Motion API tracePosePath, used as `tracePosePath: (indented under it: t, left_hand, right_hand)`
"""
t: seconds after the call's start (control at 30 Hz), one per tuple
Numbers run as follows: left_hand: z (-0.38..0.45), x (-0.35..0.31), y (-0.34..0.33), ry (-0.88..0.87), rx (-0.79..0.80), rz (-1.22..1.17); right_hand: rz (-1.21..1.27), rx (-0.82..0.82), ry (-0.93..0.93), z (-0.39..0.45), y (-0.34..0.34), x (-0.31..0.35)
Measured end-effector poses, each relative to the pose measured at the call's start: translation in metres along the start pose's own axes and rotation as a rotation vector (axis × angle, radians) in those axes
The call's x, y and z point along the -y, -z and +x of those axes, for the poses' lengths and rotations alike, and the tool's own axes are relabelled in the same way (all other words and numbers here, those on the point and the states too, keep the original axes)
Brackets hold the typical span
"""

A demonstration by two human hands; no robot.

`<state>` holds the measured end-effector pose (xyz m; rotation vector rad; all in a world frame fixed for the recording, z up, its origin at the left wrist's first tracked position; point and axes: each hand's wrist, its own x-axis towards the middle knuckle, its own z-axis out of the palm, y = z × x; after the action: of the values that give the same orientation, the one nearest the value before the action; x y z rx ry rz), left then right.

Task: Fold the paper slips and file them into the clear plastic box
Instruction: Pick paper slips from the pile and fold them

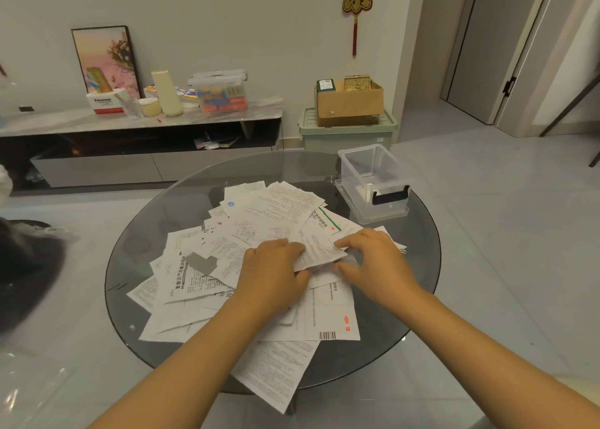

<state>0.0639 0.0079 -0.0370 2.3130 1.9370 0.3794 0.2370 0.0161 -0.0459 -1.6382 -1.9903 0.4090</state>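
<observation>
Your left hand [272, 266] and right hand [373, 259] each pinch one end of a white printed paper slip [316, 253] atop the loose heap of slips [227, 266]. Lift it free, then crease squarely. Slips overhang the round dark glass table [415, 285]; the clear plastic box [373, 182] waits far right, open-topped, reachable.

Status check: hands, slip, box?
Left hand and right hand both grip one slip over the pile. Box open, far right, nearly empty. Path unobstructed.
</observation>
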Motion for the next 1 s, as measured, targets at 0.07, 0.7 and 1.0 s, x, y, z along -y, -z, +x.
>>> tracePosePath:
  t: [0.07, 0.7, 1.0]
  left_hand:
    - [-0.002, 0.001, 0.002, -0.025, 0.016, 0.001]
    - [-0.008, 0.023, 0.009, 0.104, -0.056, -0.405]
    - [-0.007, 0.034, 0.015, 0.051, -0.11, -0.47]
  right_hand:
    - [-0.002, 0.02, 0.026, 0.0, -0.001, 0.002]
    - [0.138, 0.143, -0.035, -0.004, 0.0, 0.009]
    - [0.148, 0.309, 0.094, -0.014, 0.001, 0.017]
